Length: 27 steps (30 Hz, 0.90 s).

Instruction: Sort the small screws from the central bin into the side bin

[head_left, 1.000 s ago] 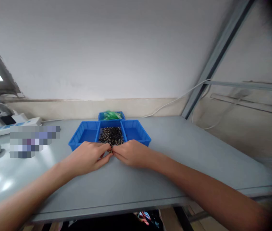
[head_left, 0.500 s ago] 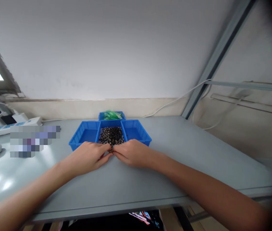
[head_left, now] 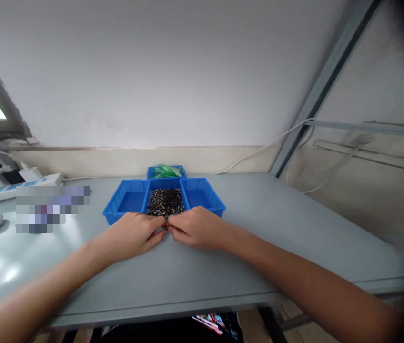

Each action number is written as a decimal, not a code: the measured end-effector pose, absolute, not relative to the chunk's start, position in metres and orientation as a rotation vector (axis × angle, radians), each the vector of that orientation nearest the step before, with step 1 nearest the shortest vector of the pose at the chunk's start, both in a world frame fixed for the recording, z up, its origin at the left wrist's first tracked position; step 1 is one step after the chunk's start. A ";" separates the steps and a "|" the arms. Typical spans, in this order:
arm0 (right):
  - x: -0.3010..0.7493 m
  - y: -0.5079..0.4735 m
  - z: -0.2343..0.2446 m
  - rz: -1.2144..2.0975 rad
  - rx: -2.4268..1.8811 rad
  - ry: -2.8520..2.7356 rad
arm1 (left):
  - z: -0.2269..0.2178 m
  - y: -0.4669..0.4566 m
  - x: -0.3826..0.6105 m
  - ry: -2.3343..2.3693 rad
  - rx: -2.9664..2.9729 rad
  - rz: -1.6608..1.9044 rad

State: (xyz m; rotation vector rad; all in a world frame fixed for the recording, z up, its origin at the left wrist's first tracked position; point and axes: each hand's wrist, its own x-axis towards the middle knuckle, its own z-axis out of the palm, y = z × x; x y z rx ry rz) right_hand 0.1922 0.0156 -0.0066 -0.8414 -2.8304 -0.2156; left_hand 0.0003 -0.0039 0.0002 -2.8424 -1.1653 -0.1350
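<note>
Barely shifted since 0.5 seconds earlier: pinching a tiny, mostly hidden piece (head_left: 167, 221) between nearly closed left hand (head_left: 134, 234) and right hand (head_left: 196, 227), near dark parts (head_left: 166, 201) heaped in the middle blue bin (head_left: 165, 182) of 3 adjoining.

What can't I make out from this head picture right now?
All in the head view:
Anything pinched between the left hand and right hand: too small, largely covered by them.
Near wall of the middle blue bin: behind the hands.
Single pieces in the dark pile: too small.
Item at left: pixelated.
Power strip: cut off by the left edge.
</note>
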 end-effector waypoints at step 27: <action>0.190 0.017 -0.009 0.242 -0.798 -2.884 | 0.001 -0.004 -0.001 -1.141 -2.888 -0.317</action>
